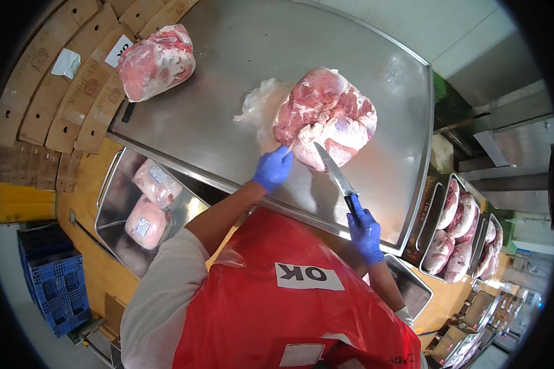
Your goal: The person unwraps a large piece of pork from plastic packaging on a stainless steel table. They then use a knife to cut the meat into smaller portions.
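A large raw cut of meat (pixel 326 117), red with white fat, lies on the steel table. My left hand (pixel 273 168), in a blue glove, is closed at the near left edge of this meat and pinches its rim. My right hand (pixel 365 235), also gloved in blue, grips the black handle of a knife (pixel 334 168). The blade points away from me, with its tip against the white fat on the meat's near side. Crumpled clear plastic film (pixel 260 109) lies at the meat's left, partly under it.
Another cut of meat (pixel 157 64) rests at the table's far left, beside a dark handle (pixel 128 112) and stacked cardboard boxes (pixel 64 77). Left below, a steel bin (pixel 115 237) holds two wrapped cuts. Metal trays of meat (pixel 450 230) stand at the right; blue pallets (pixel 56 289) at lower left.
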